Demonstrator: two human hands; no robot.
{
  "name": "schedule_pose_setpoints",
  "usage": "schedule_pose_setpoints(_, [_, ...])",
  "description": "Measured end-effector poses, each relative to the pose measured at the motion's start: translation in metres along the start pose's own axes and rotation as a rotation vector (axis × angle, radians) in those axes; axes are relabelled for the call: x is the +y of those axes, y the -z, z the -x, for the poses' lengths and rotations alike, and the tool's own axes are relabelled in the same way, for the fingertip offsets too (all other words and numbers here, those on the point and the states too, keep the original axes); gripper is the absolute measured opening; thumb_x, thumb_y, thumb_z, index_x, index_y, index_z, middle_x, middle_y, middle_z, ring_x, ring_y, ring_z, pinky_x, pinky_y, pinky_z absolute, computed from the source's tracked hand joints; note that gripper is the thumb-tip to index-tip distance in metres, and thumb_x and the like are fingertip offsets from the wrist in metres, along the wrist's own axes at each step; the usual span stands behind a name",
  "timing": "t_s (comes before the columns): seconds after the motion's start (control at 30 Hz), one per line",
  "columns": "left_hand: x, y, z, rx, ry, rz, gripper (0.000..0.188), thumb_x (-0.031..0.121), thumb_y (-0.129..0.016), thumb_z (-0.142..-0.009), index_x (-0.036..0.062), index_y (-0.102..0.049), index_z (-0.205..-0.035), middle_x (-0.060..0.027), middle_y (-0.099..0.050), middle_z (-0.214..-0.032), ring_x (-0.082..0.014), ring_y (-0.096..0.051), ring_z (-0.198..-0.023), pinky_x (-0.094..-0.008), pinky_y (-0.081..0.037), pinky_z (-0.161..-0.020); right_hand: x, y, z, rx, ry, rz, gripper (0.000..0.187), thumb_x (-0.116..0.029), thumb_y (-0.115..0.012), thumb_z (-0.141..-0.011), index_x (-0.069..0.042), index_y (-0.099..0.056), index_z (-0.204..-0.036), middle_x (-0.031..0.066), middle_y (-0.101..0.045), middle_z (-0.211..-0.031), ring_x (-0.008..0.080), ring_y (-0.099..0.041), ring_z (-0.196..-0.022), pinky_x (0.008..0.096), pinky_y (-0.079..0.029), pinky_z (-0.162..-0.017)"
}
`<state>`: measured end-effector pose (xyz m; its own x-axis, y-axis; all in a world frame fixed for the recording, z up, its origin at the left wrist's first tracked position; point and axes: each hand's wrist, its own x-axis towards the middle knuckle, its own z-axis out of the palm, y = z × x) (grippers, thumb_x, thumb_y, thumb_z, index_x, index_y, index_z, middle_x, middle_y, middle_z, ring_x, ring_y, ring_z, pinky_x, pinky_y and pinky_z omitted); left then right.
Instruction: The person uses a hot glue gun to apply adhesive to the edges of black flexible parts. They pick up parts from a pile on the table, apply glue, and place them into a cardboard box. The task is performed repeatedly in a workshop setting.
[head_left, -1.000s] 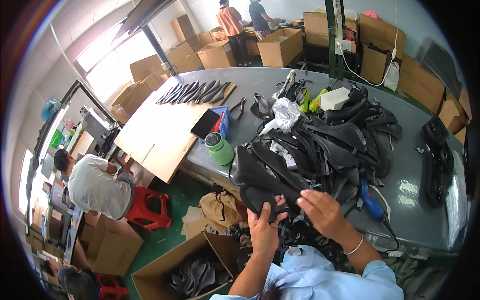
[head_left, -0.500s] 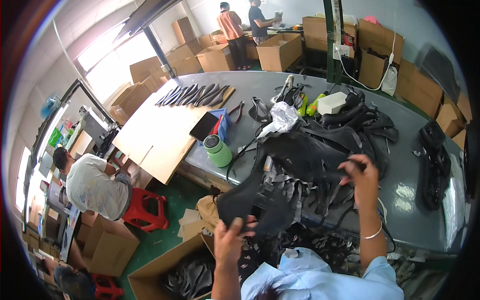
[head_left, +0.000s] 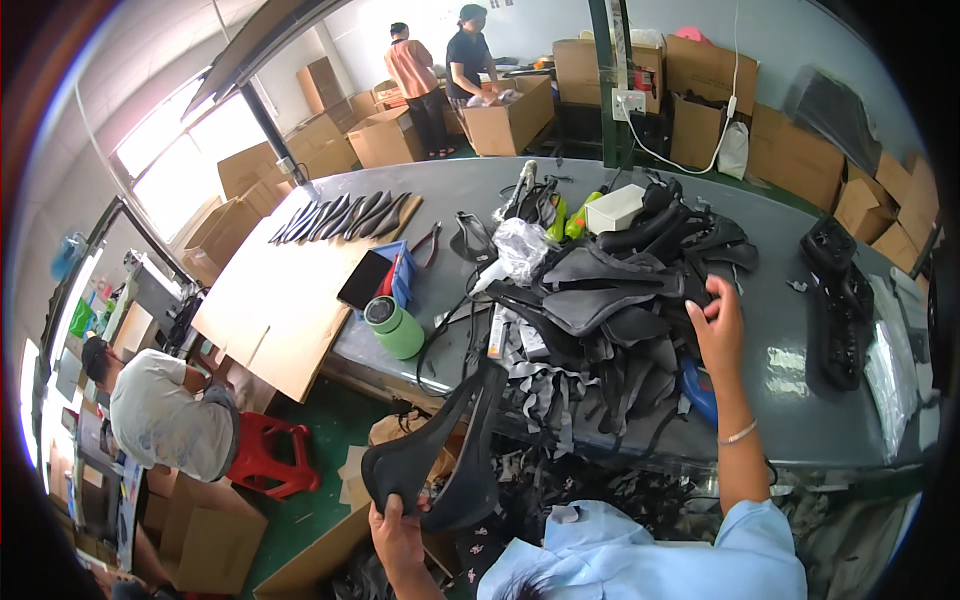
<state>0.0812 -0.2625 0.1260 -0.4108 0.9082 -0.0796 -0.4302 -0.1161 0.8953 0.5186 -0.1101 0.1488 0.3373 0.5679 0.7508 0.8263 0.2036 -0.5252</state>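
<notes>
My left hand grips a black bicycle saddle cover by its wide end. The cover has a long slot down its middle and tilts up over the table's near edge, its narrow end pointing away. To the right, my right hand has its fingers apart and holds nothing. It hovers beside a heap of similar black saddle pieces. Dark scrap strips lie at the heap's near side. A blue object, partly covered, shows under my right hand.
A green flask stands beside a blue bin and red-handled pliers. Several black saddle pieces line a wooden board. Black moulded parts lie at right. An open carton sits below left. Co-workers are in the background.
The saddle cover has come down and left in my left hand, uncovering the heap. My right hand's bent fingers have spread apart. The view has shifted; a background co-worker now reaches into a carton.
</notes>
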Motion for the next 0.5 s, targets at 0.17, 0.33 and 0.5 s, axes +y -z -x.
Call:
schedule_pose_setpoints(0.17, [-0.016,0.029,0.005,0.094,0.002,0.045,0.029,0.030,-0.059,-0.091,0.0051,-0.054,-0.105,-0.0057,-0.060,-0.077,-0.0153,-0.055,-0.069,-0.0308,-0.047,-0.065,-0.006,0.054,0.051,-0.641,-0.123,0.364,0.026,-0.021,-0.073,-0.072,-0.005,-0.057,-0.085,0.0075,-0.062,-0.074,0.0266,-0.061,-0.074,0.0376,-0.046,-0.064])
schedule_pose_setpoints(0.33, [-0.029,0.004,0.002,0.092,0.063,0.128,0.033,0.030,-0.061,-0.089,0.0013,-0.053,-0.104,-0.0086,-0.059,-0.079,-0.0170,-0.055,-0.067,-0.0305,-0.047,-0.062,0.032,0.057,0.091,-0.661,0.055,0.553,0.038,-0.025,-0.074,-0.069,-0.005,-0.055,-0.094,0.0154,-0.063,-0.083,0.0333,-0.061,-0.078,0.0428,-0.048,-0.069])
schedule_pose_setpoints(0.5, [-0.026,-0.005,0.001,0.090,0.064,0.085,0.032,0.028,-0.062,-0.089,0.0001,-0.053,-0.102,-0.0094,-0.059,-0.078,-0.0176,-0.055,-0.067,-0.0296,-0.047,-0.061,0.026,0.084,0.084,-0.701,-0.363,0.174,0.044,-0.027,-0.073,-0.067,0.000,-0.052,-0.094,0.0179,-0.060,-0.081,0.0322,-0.060,-0.075,0.0409,-0.047,-0.068])
